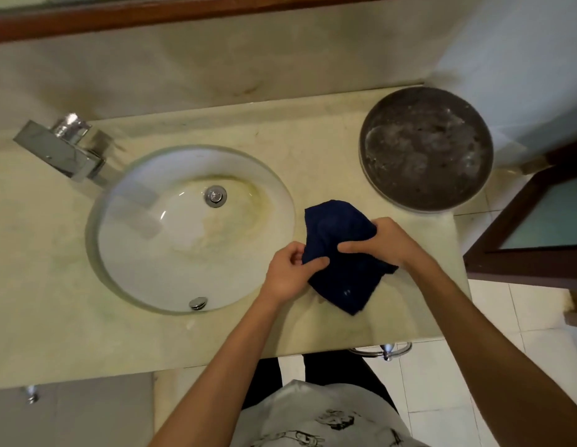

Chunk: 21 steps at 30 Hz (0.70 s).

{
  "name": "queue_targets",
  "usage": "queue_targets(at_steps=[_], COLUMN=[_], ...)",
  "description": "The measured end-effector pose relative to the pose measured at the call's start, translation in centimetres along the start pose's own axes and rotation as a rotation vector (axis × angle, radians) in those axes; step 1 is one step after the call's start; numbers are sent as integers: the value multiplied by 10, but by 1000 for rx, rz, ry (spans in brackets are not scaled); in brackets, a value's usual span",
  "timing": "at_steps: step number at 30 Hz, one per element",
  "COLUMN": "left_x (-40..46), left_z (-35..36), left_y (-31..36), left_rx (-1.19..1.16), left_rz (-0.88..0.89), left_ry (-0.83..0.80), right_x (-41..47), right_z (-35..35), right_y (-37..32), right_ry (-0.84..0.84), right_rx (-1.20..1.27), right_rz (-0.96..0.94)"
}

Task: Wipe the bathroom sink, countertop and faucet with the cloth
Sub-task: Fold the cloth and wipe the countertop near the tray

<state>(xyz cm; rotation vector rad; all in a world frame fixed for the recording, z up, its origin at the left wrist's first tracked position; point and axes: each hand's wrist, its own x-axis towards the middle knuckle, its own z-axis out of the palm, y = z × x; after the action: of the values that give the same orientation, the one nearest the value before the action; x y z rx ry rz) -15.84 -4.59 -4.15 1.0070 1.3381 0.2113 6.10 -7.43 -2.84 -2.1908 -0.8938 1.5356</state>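
A dark blue cloth (pixel 340 227) lies bunched on the beige countertop (pixel 48 285), just right of the round white sink (pixel 126 269). My left hand (pixel 285 274) pinches its left edge. My right hand (pixel 382 241) grips its right side, thumb pressed on top. The sink bowl shows yellowish stains around the drain (pixel 215 196). A square chrome faucet (pixel 63 150) stands at the sink's far left, its spout reaching over the bowl.
A round dark grey tray (pixel 425 146) with whitish residue sits at the countertop's back right corner. A chrome towel ring (pixel 388 350) hangs under the front edge. A dark wooden door frame (pixel 519 253) stands to the right, over white floor tiles.
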Motion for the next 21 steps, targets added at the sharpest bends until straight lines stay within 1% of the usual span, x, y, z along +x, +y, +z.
queue_targets(at_steps=[3, 5, 6, 8, 9, 11, 12, 14, 16, 17, 19, 21], left_x=[-8, -7, -6, -3, -2, -4, -6, -9, -9, -9, -13, -18], left_z=[-31, -53, -62, -79, -87, -103, -112, -131, -149, -157, -169, -176], left_y=[8, 12, 15, 19, 20, 24, 27, 32, 37, 40, 49, 55], left_rx=[-430, -550, -532, -352, -267, -193, -179, -98, 69, 160, 327, 471], left_rz=[-63, -92, -120, -164, -154, -60, 7, 135, 242, 276, 320, 356], left_ry=[-99, -95, -52, 67, 102, 92, 61, 20, 56, 83, 118, 153], right_x=[-14, -22, -22, -18, -17, -20, -23, -29, -31, -31, -24, -17], right_z=[-7, 0, 9, 29, 38, 50, 53, 58, 61, 63, 67, 73], right_y=[-14, -27, -33, -47, -52, -64, -69, -77, -83, -86, -92, -99], right_ry=[-189, -252, -224, -67, 18, 123, 141, 106, 9, -27, -15, 74], right_rx=[244, 348, 337, 227, 177, 172, 201, 278, 321, 302, 144, -91], right_rz=[-25, -40, -39, -22, -11, -48, -100, -227, -320, -340, -346, -373])
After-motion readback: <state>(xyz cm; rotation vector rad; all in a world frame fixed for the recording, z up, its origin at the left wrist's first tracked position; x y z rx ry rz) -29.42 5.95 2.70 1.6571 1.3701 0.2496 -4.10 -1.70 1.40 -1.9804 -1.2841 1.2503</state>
